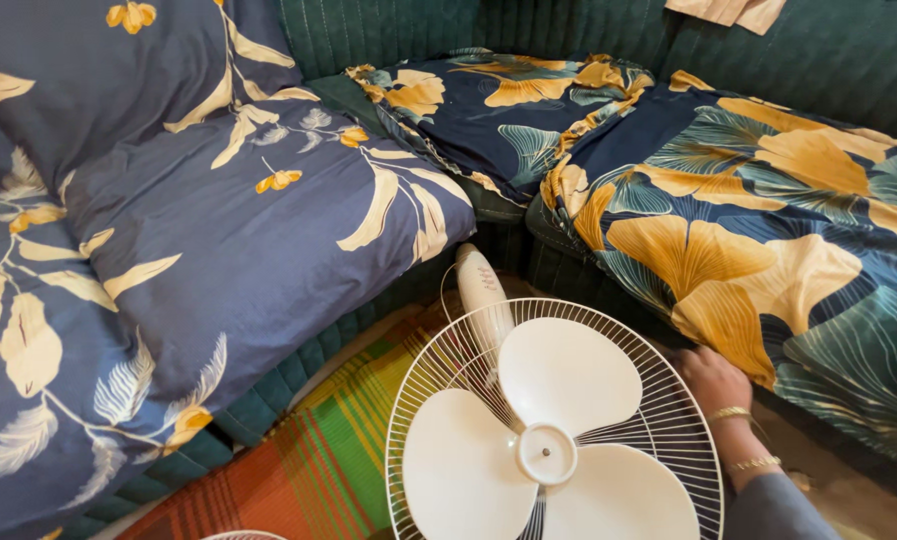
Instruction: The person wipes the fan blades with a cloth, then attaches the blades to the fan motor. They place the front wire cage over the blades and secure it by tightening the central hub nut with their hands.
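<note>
My right hand (711, 380) squeezes between fan grille (659, 400) and leaf-print cushion (769, 260); open striped mat (319, 460) lies left of the fan.

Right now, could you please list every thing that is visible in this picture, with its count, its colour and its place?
fan: one, white, three blades inside a wire cage, bottom centre, front guard off.
cushions: several, grey-blue with cream and yellow leaves, left side.
cover: one, dark blue with gold and teal leaves, over the seat at right.
pillow: one, same dark blue leaf print, in the back corner.
sofa: one, dark green, quilted, along the back and under the cushions.
mat: one, striped green, yellow, orange and red, on the floor.
cloth: one, beige, top edge on the sofa back.
right hand: one, with gold bracelets, fingers on the fan cage's right rim.
</note>
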